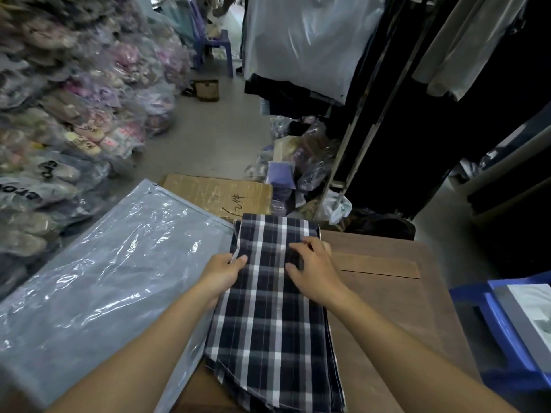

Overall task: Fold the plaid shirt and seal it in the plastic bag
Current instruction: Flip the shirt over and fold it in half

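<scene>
The bag (pixel 104 278) lies flat at left, its edge under the shirt (pixel 268 338), a long folded strip. The left hand (pixel 222 272) pinches the shirt's left edge. The right hand (pixel 313 269) sets curled fingers on the cloth, and whether they pinch it I cannot tell. An uneven pull could skew the fold or drag the slick bag.

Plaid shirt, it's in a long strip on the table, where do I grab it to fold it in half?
The plaid shirt lies flat as a long strip running away from you on the table. Probably pinch the two corners of its near short edge, coming from your side, and carry them to the far end.
</scene>
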### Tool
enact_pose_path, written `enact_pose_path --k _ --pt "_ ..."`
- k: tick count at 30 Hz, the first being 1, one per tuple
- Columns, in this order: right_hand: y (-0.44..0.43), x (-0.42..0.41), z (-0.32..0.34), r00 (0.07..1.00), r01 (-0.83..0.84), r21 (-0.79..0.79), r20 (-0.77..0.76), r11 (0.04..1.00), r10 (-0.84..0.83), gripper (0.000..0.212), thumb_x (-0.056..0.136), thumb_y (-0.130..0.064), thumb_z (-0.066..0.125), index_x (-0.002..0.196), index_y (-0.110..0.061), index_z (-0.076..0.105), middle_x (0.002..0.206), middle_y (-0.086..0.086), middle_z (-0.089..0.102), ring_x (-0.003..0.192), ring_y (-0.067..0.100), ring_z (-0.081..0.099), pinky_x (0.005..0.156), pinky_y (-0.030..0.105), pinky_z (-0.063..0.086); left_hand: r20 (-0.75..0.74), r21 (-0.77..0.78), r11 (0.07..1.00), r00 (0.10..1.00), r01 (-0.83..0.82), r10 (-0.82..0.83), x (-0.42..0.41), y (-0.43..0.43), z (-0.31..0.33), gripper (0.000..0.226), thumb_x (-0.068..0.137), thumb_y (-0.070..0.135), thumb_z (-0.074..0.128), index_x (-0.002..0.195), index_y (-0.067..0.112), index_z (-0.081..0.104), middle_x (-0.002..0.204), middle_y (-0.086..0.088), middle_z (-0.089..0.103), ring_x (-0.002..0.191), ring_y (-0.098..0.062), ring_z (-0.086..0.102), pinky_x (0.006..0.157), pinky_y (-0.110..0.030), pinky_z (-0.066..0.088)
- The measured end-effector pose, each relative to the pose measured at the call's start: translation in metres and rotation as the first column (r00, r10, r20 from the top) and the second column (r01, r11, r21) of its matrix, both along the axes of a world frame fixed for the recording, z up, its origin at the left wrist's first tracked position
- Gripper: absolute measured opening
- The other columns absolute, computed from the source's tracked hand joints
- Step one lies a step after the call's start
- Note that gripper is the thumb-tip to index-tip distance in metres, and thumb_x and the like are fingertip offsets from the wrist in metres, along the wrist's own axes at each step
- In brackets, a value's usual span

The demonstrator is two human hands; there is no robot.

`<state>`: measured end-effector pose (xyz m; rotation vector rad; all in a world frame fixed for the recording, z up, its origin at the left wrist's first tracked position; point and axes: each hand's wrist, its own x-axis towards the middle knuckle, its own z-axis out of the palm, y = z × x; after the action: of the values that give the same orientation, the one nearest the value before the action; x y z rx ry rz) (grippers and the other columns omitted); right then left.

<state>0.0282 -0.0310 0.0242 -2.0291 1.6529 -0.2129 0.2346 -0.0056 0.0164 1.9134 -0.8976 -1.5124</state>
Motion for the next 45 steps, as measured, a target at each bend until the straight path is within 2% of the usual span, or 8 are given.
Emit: enact_pose_path --k 5,13,16,19,23,28,33,45 --pt "0.006 0.0 -0.019 0.991 -0.052 -0.035 -0.126 0.998 0.047 0.061 0.096 -0.051 0.05 0.15 -0.029 0.035 0.161 -0.001 0.02 0.15 0.022 0.003 0.121 0.046 0.015 0.149 -0.054 0.998 0.988 -0.031 0.039 0.001 0.004 -0.004 0.028 0.099 0.025 0.05 0.084 0.006 0.063 0.086 -0.013 0.068 0.087 -0.03 0.065 0.087 -0.044 0.051" --pt "0.011 -0.001 -0.041 0.98 -0.127 0.029 -0.15 0.991 0.13 0.066 0.102 -0.054 0.033 0.158 -0.025 0.012 0.168 -0.002 -0.002 0.152 0.018 -0.014 0.124 0.04 0.002 0.255 -0.081 0.994 0.963 -0.072 0.09 0.0 0.002 -0.017 0.028 0.097 0.023 0.055 0.122 0.011 0.051 0.116 -0.002 0.058 0.091 -0.019 0.058 0.08 -0.034 0.05" --pt "0.015 0.001 -0.05 0.977 -0.143 0.026 -0.154 0.989 0.145 0.065 0.103 -0.052 0.026 0.158 -0.025 0.004 0.167 -0.002 -0.011 0.151 0.017 -0.021 0.123 0.039 -0.006 0.682 -0.31 0.929 0.728 0.202 0.069 -0.012 0.006 -0.016 0.053 0.094 0.029 0.058 0.14 0.012 0.038 0.139 -0.008 0.046 0.123 -0.025 0.049 0.1 -0.038 0.047" --pt "0.017 0.001 -0.056 0.974 -0.166 0.011 -0.155 0.986 0.166 0.066 0.102 -0.055 0.019 0.158 -0.025 -0.001 0.165 -0.002 -0.018 0.149 0.016 -0.025 0.122 0.04 -0.011 0.888 -0.244 0.701 0.446 0.67 -0.117 -0.024 -0.003 -0.029 0.066 0.099 0.049 0.036 0.154 0.019 0.017 0.163 -0.005 0.008 0.151 -0.027 0.006 0.122 -0.043 0.009" --pt "0.018 0.002 -0.057 0.973 -0.178 0.048 -0.141 0.983 0.183 0.067 0.101 -0.059 0.015 0.158 -0.026 0.002 0.166 -0.004 -0.016 0.15 0.014 -0.023 0.124 0.044 -0.006 0.889 -0.035 0.623 0.309 0.782 -0.338 -0.017 -0.017 -0.055 0.085 0.089 0.072 0.008 0.155 0.021 -0.007 0.162 -0.006 -0.019 0.147 -0.021 -0.026 0.122 -0.043 -0.008" --pt "-0.015 -0.001 -0.046 0.997 -0.031 -0.167 -0.073 0.985 0.019 0.05 0.102 -0.048 0.03 0.143 -0.023 0.046 0.157 0.004 0.03 0.145 0.021 0.022 0.117 0.047 0.026 0.882 -0.02 0.619 0.305 0.785 -0.36 -0.015 -0.019 -0.066 0.098 0.079 0.084 0.008 0.154 0.024 -0.01 0.161 -0.009 -0.022 0.147 -0.024 -0.026 0.122 -0.049 -0.004" --pt "-0.035 -0.002 -0.068 0.975 -0.141 -0.092 -0.184 0.986 0.122 0.066 0.101 -0.055 0.021 0.159 -0.025 0.008 0.167 0.005 -0.01 0.151 0.019 -0.02 0.124 0.046 -0.001 0.882 -0.01 0.629 0.304 0.777 -0.36 -0.016 -0.02 -0.068 0.097 0.078 0.086 0.018 0.152 0.033 -0.016 0.16 -0.007 -0.028 0.145 -0.023 -0.03 0.121 -0.046 -0.01" --pt "0.053 -0.017 -0.038 0.966 -0.209 0.029 -0.148 0.977 0.211 0.077 0.096 -0.07 0.009 0.157 -0.027 -0.01 0.162 0.001 -0.03 0.145 0.014 -0.036 0.121 0.042 -0.016 0.889 0.068 0.617 0.233 0.784 -0.395 -0.017 -0.021 -0.066 0.096 0.077 0.085 0.009 0.152 0.031 -0.018 0.16 -0.012 -0.024 0.146 -0.027 -0.027 0.121 -0.048 -0.009"
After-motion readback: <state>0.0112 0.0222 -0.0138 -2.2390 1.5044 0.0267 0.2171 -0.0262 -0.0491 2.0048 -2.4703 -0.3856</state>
